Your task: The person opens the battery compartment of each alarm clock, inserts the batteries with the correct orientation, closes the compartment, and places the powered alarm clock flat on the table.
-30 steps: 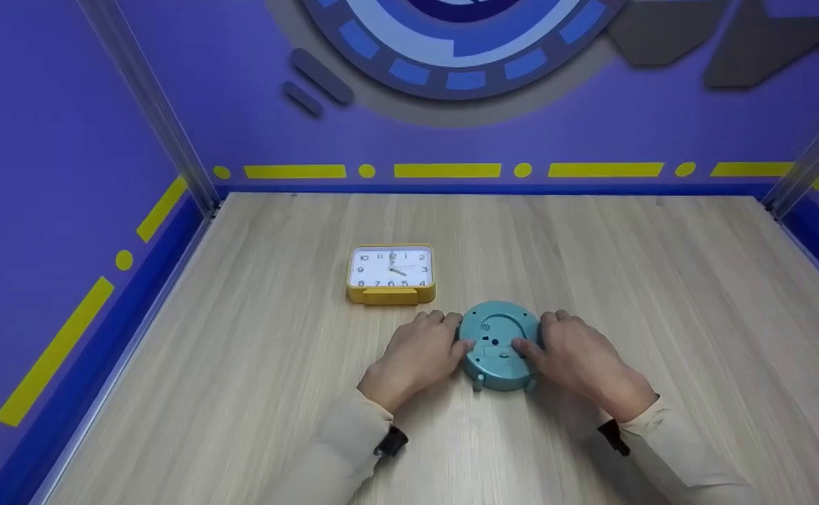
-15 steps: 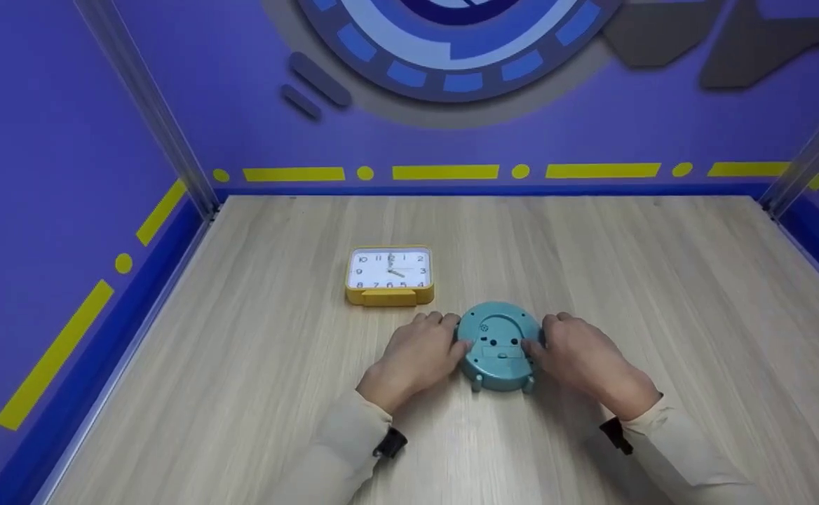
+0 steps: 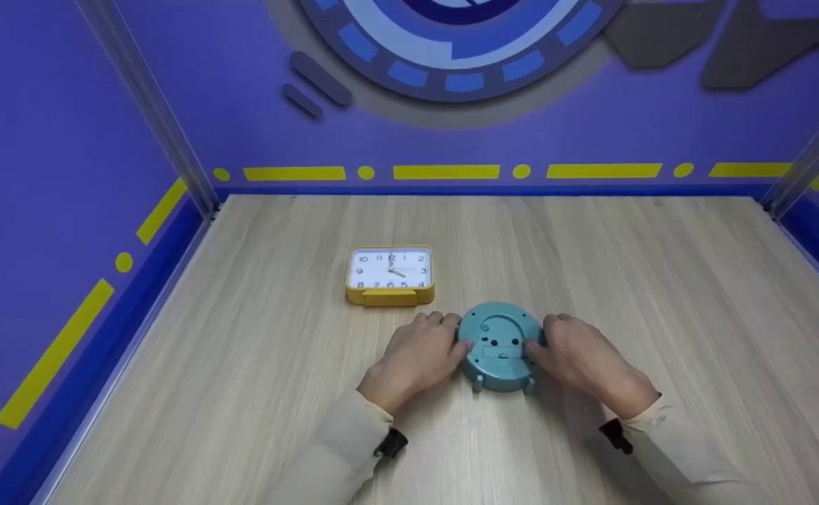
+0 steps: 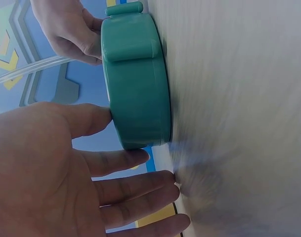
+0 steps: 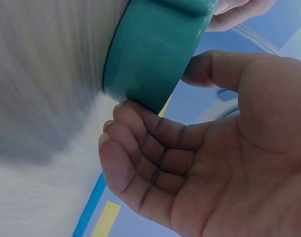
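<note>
A round teal alarm clock (image 3: 499, 368) lies face down on the wooden table, its back up and its two short feet towards me. Dark knobs and a battery cover show on the back. My left hand (image 3: 416, 354) holds the clock's left side, thumb on the back edge and index finger against the rim; in the left wrist view the other fingers (image 4: 135, 190) stretch out beside it. On the opposite side my right hand (image 3: 585, 358) grips the rim, with the thumb (image 5: 199, 69) on the back edge and the fingers curled at the side. The clock's face is hidden.
A yellow rectangular alarm clock (image 3: 390, 270) lies face up behind and left of the teal one. Blue panels with yellow markings (image 3: 444, 172) stand along the back and sides of the table (image 3: 241, 365).
My right thumb has slid outward from the middle of the clock's back to its right edge, uncovering a second dark knob. The left hand and both clocks have stayed in place.
</note>
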Action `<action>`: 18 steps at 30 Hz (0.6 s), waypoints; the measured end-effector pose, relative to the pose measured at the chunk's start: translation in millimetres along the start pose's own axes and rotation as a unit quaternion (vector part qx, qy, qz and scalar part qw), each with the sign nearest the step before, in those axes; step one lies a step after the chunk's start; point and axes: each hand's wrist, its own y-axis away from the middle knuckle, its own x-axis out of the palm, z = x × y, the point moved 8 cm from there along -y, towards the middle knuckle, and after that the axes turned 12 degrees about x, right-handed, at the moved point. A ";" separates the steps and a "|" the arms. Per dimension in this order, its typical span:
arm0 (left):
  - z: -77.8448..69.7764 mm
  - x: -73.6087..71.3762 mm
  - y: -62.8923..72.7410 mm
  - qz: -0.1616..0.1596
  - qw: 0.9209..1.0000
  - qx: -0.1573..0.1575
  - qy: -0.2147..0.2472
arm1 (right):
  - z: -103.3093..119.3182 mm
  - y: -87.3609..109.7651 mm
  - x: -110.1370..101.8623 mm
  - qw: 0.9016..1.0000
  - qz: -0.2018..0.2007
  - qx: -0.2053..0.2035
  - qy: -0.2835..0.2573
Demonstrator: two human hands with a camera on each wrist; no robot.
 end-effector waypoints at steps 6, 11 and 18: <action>0.3 -0.6 0.0 0.004 1.000 0.000 -0.007 | -3.2 -3.1 2.5 0.999 0.020 0.015 -0.024; -0.2 -1.2 -0.4 0.003 1.000 0.005 -0.021 | -4.7 -4.2 2.0 0.999 0.012 0.002 -0.040; 1.2 -0.6 -0.3 0.003 1.000 0.001 -0.023 | -6.1 -4.9 2.5 0.998 0.012 -0.006 -0.055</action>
